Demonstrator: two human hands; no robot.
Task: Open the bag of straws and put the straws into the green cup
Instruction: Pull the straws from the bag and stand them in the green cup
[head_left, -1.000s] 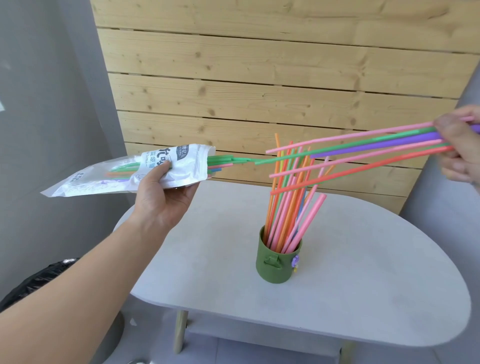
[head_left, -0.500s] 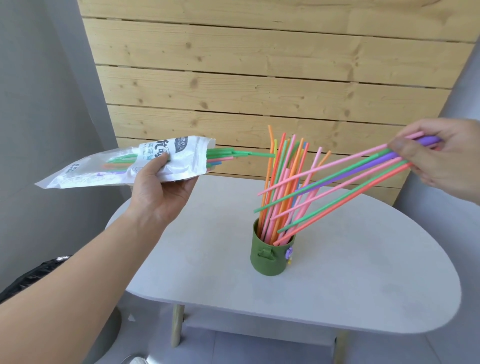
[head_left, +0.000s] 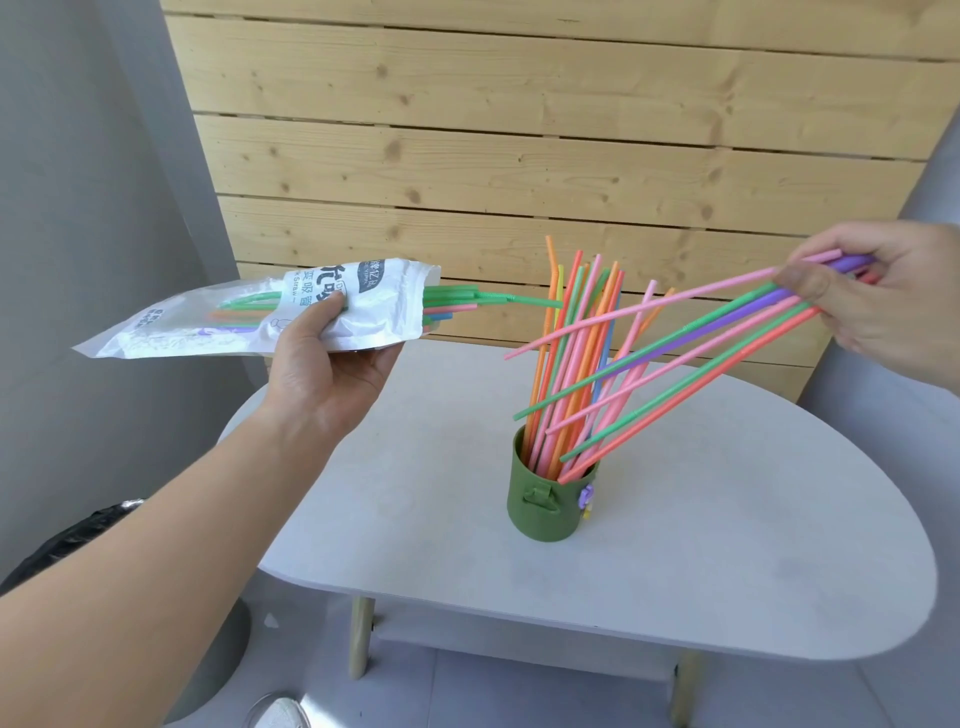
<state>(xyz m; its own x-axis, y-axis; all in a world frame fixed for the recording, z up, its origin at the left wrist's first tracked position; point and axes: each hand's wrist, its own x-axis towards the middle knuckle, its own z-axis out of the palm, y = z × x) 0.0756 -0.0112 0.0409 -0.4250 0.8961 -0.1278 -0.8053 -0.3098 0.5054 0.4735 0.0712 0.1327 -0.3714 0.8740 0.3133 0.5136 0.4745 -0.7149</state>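
Wooden slats back a pale rounded surface (head_left: 727, 545) that carries the green cup (head_left: 548, 501), already crowded with upright straws (head_left: 576, 358). The right hand (head_left: 883, 301) has its grip closed on the upper ends of a fresh bundle of straws (head_left: 691, 353), pink, green, purple and orange. A second ago that bundle lay nearly level, its far ends just out of the bag; now it slopes steeply down and away from the grip, and the lowest tips sit at or just inside the cup's rim, though a pink and a green one fan out short of it. The left hand (head_left: 332, 358) grips the bag (head_left: 260, 317) level, well apart from the cup, with several straws poking from its open mouth. Judged from this, the bundle is close to release, and at least one more pull from the bag remains.
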